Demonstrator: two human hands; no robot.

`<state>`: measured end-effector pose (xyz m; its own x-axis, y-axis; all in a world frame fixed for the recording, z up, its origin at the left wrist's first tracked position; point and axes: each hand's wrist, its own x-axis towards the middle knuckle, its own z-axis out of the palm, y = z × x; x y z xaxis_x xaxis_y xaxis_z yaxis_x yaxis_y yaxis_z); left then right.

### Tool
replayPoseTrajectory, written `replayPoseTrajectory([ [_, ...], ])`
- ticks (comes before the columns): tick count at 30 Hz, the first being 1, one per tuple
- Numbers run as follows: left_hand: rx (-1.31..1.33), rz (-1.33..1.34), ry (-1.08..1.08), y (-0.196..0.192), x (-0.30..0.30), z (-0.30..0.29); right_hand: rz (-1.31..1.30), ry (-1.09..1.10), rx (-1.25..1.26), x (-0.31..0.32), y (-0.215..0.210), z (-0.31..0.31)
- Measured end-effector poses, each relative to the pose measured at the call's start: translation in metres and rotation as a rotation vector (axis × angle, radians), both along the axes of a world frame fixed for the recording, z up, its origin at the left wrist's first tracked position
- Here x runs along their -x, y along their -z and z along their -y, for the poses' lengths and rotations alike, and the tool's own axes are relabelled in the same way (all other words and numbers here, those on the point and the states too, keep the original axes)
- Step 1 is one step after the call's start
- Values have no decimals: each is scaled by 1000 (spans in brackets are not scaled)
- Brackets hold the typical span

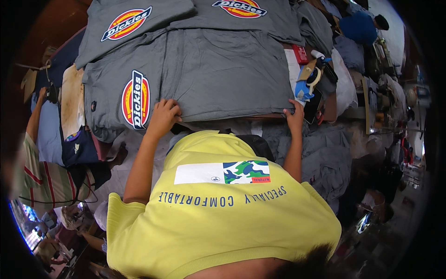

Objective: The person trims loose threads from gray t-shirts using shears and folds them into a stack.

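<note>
A grey T-shirt (227,74) lies spread over the work table in front of me, its hem along the near edge. My left hand (163,117) has its fingers curled on that hem, beside a folded grey T-shirt (108,83) with a big red, yellow and blue printed patch. At the right end of the same hem my right hand (295,116) pinches the corner of the cloth between thumb and fingers. Between the hands the hem runs nearly straight. The fingertips are partly hidden by the fabric.
Behind lie more grey printed T-shirts (241,23). At the right are a tape roll (315,79), a red box (300,54) and a heap of grey garments (323,158). To the left, a co-worker in a striped shirt (51,183) holds a dark tool (51,94) over light blue cloth.
</note>
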<state>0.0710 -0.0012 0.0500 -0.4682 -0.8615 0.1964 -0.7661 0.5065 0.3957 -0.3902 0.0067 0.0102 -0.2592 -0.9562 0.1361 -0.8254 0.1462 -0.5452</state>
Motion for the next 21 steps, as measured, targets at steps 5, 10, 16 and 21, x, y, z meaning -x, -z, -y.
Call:
replayPoseTrajectory([
  [5,-67,-107,-170,13,2,7,97,51,-66,28,6,11],
  [10,11,134,-587,26,28,8,198,138,-93,27,1,27],
  [16,120,246,-494,19,19,16,295,99,-91,36,-17,32],
  [21,-528,-715,-501,-37,11,7,806,-6,-88,36,-47,31],
])
